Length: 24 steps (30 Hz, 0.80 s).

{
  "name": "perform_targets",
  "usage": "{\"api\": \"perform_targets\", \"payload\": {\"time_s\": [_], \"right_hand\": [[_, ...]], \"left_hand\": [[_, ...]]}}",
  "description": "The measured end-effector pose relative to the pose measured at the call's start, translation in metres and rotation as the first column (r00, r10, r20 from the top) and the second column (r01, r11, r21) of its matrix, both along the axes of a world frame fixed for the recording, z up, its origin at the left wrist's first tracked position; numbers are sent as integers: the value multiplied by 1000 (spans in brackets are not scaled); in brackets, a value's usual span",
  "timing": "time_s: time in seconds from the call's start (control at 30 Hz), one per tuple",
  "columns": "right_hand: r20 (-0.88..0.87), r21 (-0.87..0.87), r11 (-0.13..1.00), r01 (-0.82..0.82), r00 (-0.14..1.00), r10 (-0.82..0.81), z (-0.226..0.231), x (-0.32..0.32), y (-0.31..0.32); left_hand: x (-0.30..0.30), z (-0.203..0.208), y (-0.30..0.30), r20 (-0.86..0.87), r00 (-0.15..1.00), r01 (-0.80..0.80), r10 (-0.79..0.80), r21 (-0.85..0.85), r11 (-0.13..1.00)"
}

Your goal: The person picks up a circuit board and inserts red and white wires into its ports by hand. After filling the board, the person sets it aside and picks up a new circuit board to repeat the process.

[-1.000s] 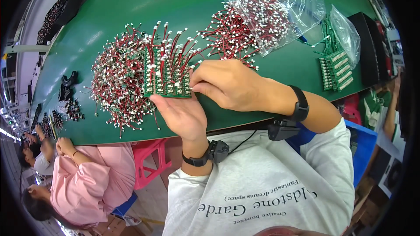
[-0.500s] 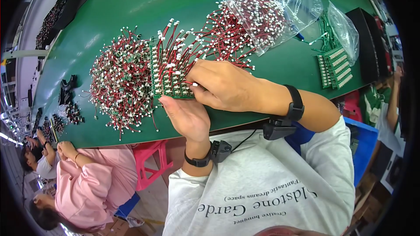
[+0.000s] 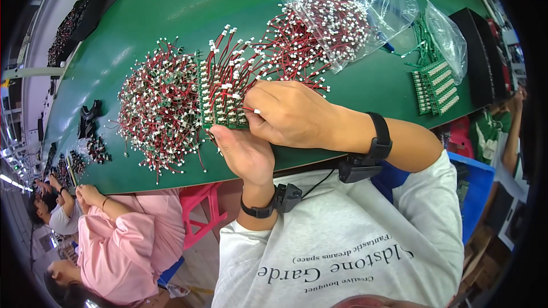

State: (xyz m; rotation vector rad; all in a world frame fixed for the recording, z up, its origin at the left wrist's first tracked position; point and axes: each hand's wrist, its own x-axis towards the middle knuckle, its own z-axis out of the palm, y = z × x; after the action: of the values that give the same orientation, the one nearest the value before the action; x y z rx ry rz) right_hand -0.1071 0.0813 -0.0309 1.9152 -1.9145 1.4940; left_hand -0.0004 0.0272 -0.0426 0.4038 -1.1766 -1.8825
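A green circuit board panel point(image 3: 208, 102) with rows of white connectors is in front of me, many red-and-black wire leads standing up from it. My left hand point(image 3: 246, 157) grips its near edge, thumb along the edge and palm turned up; the other fingers are mostly hidden. Over the panel's right part, my right hand point(image 3: 294, 115) is closed in a pinch on a wire lead point(image 3: 251, 109), whose white plug pokes out by the knuckles. The fingertips and the lead's other end are hidden behind that hand.
Left of the panel lies a large heap of wired small boards point(image 3: 157, 108). Behind it to the right, more wire leads point(image 3: 291, 45) spill from a clear plastic bag point(image 3: 394, 0). Further right are stacked panels point(image 3: 436, 88) and a black box point(image 3: 471, 51). A co-worker in pink point(image 3: 125, 234) sits at left.
Both hands hold nearly the same place, with the right hand still pinching at the panel. The view has shifted slightly, and the co-worker in pink has moved a little to the right.
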Motion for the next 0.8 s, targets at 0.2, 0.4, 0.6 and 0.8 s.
{"api": "perform_targets", "payload": {"time_s": [0.2, 0.4, 0.6, 0.8], "right_hand": [[-98, 85, 996, 19, 995, -10, 0, 1, 3], [-214, 103, 994, 37, 977, -14, -2, 4, 4], [-181, 193, 979, 69, 983, -34, 8, -4, 8], [-135, 161, 986, 51, 990, -29, -3, 2, 4]], "left_hand": [[-1, -6, 0, -56, 998, 12, -11, 32, 999], [6, -20, 2, 22, 999, 21, -24, 103, 994], [4, -7, 8, 53, 998, 36, -33, -48, 998], [4, -11, 11, 65, 998, 18, -21, 43, 999]]}}
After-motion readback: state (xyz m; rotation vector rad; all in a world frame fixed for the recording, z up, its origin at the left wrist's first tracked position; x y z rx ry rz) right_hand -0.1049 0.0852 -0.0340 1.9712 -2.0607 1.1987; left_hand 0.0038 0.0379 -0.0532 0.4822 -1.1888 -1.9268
